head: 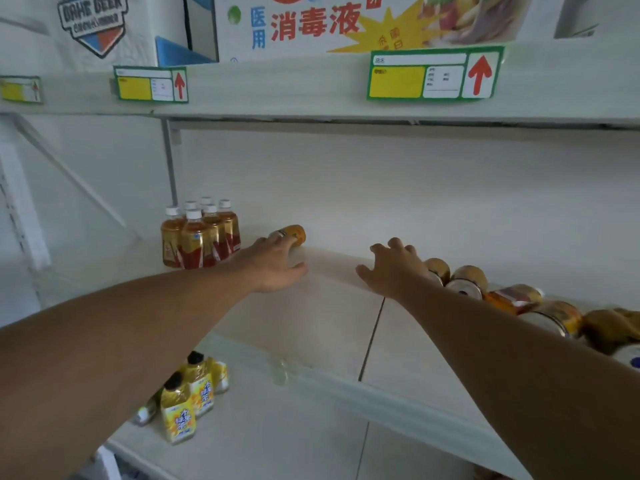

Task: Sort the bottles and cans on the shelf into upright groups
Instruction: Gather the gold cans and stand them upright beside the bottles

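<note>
Care is needed as the fallen orange can [290, 234], touched by the left hand's [277, 268] straight fingers near the shelf's [346, 327] back edge, is stood upright beside the tea bottles [199, 237], while the right hand [398, 270], spread and holding nothing, is kept clear of the toppled cans [464, 282].

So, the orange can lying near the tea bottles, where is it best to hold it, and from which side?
Probably around the middle of its round body. The orange can lies on its side, one end facing forward-left, so come from above with the left hand, whose fingertips already reach it, wrapping fingers across its curve, then tip it upright.

Both bare forearms extended forward. Left hand [277, 263] palm down, fingers straight, thumb out. Right hand [393, 268] palm down, fingers spread, slightly bent.
</note>
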